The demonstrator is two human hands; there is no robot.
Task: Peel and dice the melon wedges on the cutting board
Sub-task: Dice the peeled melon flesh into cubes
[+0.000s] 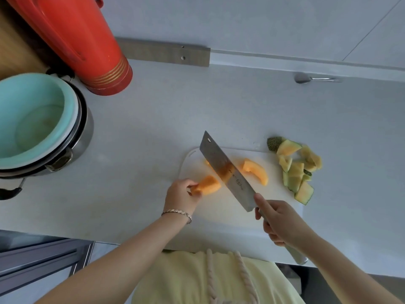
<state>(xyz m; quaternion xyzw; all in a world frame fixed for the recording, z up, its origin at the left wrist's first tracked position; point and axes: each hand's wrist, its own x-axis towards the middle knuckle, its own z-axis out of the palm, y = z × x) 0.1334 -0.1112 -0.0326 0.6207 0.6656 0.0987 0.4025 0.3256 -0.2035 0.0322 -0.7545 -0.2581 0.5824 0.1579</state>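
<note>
A white cutting board (223, 207) lies on the pale counter. My left hand (182, 194) pinches the near end of a peeled orange melon wedge (209, 185) at the board's left side. My right hand (278, 220) grips the handle of a broad cleaver (228, 172), whose blade slants across the board with its edge against the right end of that wedge. A second peeled wedge (256, 171) lies just right of the blade. A small orange piece peeks out behind the blade's far side.
A heap of melon rinds (295, 167) sits at the board's right edge. A teal bowl (32, 119) stacked in metal pots stands at left, a red thermos (87, 44) behind it. A spoon (306, 79) lies near the back wall.
</note>
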